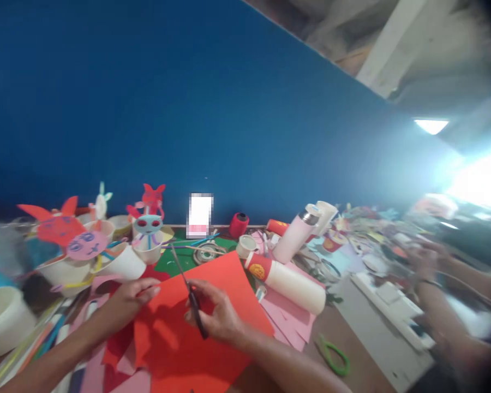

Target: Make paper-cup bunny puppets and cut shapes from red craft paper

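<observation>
A large sheet of red-orange paper lies in front of me. At its upper left edge my left hand is closed, thumb and fingers pinching the paper. Over the sheet, my right hand grips a pair of scissors by the dark handles, blades pointing up and away. The tips are above the paper's far left edge, and I cannot tell whether they touch it. Darker red scraps and pink paper stick out from beneath the sheet on the left.
Paper animal faces decorate several white cups at the left. Behind the sheet are a tape roll, a red spool and a pale bottle. Stacked paper cups and green scissors lie rightward; another person's hands work beyond.
</observation>
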The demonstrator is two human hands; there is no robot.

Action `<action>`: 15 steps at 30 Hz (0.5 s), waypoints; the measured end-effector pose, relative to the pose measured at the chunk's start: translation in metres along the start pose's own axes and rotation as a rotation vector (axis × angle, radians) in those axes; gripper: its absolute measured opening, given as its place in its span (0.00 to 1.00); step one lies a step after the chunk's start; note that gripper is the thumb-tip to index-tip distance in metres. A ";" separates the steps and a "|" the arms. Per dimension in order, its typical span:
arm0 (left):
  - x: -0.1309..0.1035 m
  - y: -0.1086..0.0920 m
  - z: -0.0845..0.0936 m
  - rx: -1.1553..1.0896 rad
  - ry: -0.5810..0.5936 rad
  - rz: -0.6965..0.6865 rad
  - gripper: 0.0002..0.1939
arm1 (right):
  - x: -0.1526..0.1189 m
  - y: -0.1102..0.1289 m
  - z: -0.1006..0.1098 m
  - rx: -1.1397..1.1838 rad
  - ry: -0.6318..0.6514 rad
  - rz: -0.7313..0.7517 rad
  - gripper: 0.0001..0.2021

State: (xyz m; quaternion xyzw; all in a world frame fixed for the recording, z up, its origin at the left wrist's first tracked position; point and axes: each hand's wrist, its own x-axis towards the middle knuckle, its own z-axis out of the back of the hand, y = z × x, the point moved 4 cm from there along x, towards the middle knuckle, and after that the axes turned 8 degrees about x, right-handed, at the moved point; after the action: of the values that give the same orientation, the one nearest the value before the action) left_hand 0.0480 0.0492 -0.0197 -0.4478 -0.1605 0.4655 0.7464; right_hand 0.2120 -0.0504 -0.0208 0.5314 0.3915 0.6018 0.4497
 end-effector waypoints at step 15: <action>-0.006 0.012 0.014 -0.289 0.230 0.096 0.11 | -0.003 -0.012 0.002 0.015 -0.026 0.044 0.24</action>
State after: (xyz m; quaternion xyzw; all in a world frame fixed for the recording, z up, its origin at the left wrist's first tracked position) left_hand 0.0291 0.0535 -0.0206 -0.6077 -0.1177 0.4185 0.6646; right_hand 0.2155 -0.0495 -0.0322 0.5510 0.3781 0.6017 0.4374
